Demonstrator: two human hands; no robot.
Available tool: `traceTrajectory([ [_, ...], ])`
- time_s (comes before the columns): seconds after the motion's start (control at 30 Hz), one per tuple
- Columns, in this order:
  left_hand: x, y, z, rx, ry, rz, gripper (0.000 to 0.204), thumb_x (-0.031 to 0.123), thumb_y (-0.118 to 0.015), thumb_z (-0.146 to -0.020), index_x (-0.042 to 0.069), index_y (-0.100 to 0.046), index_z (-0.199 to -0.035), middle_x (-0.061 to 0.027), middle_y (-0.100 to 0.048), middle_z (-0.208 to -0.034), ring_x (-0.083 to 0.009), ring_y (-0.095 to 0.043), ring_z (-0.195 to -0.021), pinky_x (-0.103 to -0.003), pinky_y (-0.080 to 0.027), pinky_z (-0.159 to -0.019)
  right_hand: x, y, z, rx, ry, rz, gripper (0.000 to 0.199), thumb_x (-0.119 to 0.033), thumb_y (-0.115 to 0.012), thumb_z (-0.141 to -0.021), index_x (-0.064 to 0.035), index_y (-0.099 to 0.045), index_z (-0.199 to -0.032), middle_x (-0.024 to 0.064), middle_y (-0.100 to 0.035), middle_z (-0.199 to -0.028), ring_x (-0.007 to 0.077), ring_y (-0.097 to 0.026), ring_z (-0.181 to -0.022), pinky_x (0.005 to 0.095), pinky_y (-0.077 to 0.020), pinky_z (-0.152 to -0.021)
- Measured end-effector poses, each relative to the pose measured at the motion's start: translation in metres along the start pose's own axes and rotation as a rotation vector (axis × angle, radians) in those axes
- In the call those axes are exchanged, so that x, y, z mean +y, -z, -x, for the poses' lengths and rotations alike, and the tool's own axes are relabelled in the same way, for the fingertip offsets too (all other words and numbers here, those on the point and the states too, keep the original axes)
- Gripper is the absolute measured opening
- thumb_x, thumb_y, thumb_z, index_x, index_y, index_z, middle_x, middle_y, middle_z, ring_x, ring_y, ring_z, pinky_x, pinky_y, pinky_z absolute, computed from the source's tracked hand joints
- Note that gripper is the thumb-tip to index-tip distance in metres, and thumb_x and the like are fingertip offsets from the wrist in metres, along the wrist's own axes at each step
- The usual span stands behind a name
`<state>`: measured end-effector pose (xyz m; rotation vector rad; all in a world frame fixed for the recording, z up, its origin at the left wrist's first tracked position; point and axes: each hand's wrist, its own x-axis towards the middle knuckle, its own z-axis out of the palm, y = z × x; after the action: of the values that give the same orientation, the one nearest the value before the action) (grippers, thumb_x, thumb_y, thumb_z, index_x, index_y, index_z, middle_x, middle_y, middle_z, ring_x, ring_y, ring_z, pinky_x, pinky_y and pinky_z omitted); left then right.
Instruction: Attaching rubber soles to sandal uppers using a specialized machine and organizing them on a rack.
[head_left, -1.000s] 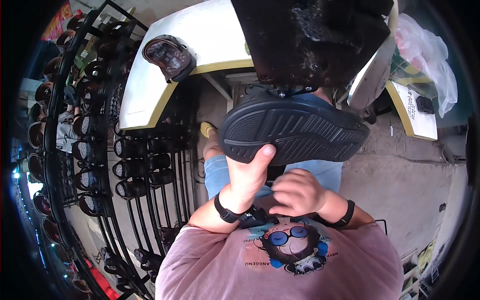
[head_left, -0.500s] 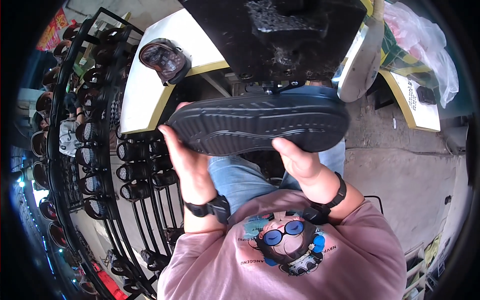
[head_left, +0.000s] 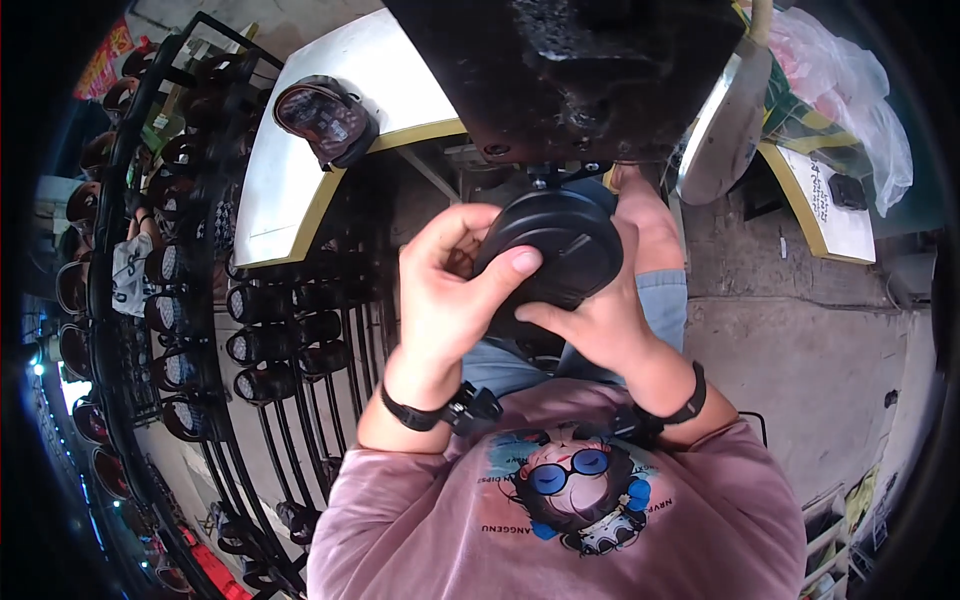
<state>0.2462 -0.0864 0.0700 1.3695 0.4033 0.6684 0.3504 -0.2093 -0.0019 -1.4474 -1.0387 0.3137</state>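
A matte black shoe (head_left: pixel 548 252) sits against a dusty pink shirt (head_left: pixel 420 530) printed with a blue-and-black cartoon figure, near light blue jeans (head_left: pixel 660 300), a white tabletop (head_left: pixel 300 170) edged in yellow, and a brown shoe (head_left: pixel 325 118) with a fine pattern.

- A brown shoe (head_left: pixel 325 120) lies on a white, yellow-edged table (head_left: pixel 290 190).
- A black rack (head_left: pixel 200 330) of dark shoes stands at left.
- A clear plastic bag (head_left: pixel 850 90), contents unclear, sits at upper right.
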Motion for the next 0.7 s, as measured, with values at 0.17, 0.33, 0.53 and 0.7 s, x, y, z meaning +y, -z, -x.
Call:
traceTrajectory([
  [0.17,-0.041,-0.009,0.029,0.193,-0.028,0.263,0.027,0.010,-0.071,-0.089,-0.001,-0.059,-0.111,-0.0064,-0.069,-0.102,-0.0102,-0.064,-0.092,-0.024,-0.049,-0.084,-0.011,0.024,0.004,0.070,0.106,0.285,0.079,-0.038,-0.084,-0.067,-0.0038,-0.052,-0.131,0.0136,-0.054,-0.109,0.0297,-0.054,-0.100,0.0396,-0.0467,-0.087],
  [0.33,-0.056,-0.021,0.034,0.145,-0.044,0.445,0.027,0.005,-0.068,-0.090,0.000,-0.057,-0.115,-0.0075,-0.067,-0.108,-0.0124,-0.063,-0.098,-0.027,-0.049,-0.089,-0.040,0.088,-0.045,-0.196,0.059,0.400,0.054,-0.036,-0.080,-0.066,-0.0067,-0.070,-0.111,0.0110,-0.066,-0.102,0.0274,-0.060,-0.085,0.0350,-0.0483,-0.078],
  [0.53,-0.013,-0.007,0.016,0.146,-0.031,0.434,0.035,0.012,-0.073,-0.087,0.001,-0.058,-0.116,-0.0067,-0.066,-0.107,-0.0131,-0.062,-0.098,-0.029,-0.049,-0.089,-0.055,0.075,-0.061,-0.299,0.129,0.402,0.045,-0.018,-0.083,-0.069,0.0027,-0.068,-0.106,0.0110,-0.065,-0.085,0.0198,-0.061,-0.076,0.0293,-0.0455,-0.071],
  [0.7,0.029,0.060,0.036,0.464,-0.806,-0.619,0.040,0.011,-0.078,-0.076,-0.005,-0.062,-0.109,-0.0168,-0.068,-0.105,-0.0243,-0.067,-0.097,-0.035,-0.054,-0.083,0.019,0.040,-0.023,-0.139,0.083,0.355,0.051,-0.015,-0.084,-0.072,-0.0008,-0.064,-0.116,0.0120,-0.065,-0.107,0.0187,-0.061,-0.085,0.0306,-0.0508,-0.076],
])
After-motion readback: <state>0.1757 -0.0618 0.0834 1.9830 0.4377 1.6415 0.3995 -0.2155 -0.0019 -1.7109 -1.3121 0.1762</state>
